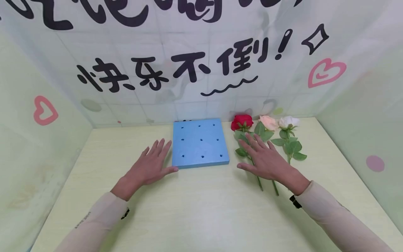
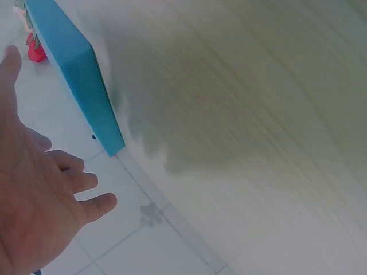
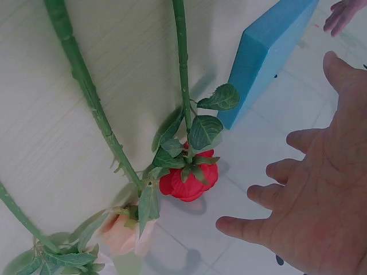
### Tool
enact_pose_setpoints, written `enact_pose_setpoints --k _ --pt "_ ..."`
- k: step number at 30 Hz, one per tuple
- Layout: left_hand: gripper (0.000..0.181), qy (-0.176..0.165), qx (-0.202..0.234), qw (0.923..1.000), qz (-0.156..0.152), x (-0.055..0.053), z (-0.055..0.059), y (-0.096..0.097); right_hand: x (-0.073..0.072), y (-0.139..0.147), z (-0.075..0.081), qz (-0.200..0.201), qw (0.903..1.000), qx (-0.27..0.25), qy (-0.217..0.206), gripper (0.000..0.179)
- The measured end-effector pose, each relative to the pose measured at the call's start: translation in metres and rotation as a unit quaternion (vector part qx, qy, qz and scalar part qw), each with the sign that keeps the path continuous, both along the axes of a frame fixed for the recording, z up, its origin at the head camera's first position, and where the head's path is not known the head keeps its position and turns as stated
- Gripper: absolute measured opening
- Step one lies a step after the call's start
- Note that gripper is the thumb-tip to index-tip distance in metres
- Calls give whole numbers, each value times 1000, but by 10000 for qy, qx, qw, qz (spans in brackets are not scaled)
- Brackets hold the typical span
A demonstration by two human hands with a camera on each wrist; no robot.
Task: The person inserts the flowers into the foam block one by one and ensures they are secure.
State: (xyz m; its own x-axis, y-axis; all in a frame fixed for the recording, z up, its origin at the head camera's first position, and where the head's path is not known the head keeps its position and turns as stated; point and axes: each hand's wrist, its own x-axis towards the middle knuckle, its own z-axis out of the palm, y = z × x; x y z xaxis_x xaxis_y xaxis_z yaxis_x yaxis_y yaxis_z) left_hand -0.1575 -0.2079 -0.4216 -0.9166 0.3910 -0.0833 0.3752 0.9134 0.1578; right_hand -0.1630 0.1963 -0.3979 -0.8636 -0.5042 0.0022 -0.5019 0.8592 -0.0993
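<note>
A blue foam block point(image 1: 200, 143) with rows of small holes in its top lies at the back middle of the table. Just left of it my left hand point(image 1: 150, 163) hovers palm down, fingers straight, holding nothing. To the block's right lie three artificial roses side by side: a red rose point(image 1: 241, 122), a pink rose point(image 1: 268, 123) and a white rose point(image 1: 288, 122), blooms toward the back wall. Over their stems my right hand point(image 1: 266, 161) is spread, fingers straight and holding nothing; it hides part of the stems. In the right wrist view the red rose point(image 3: 189, 177) is apart from the fingers.
The pale wooden table point(image 1: 195, 210) is bounded at the back by a white cloth wall point(image 1: 182, 101) with black lettering. Pale side walls point(image 1: 41, 147) with pink hearts stand left and right.
</note>
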Motion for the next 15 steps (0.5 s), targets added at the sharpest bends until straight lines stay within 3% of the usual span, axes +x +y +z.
enact_pose_setpoints --k 15 --pt "102 -15 30 9998 177 -3 1 -7 -3 2 0 -43 9999 125 -92 85"
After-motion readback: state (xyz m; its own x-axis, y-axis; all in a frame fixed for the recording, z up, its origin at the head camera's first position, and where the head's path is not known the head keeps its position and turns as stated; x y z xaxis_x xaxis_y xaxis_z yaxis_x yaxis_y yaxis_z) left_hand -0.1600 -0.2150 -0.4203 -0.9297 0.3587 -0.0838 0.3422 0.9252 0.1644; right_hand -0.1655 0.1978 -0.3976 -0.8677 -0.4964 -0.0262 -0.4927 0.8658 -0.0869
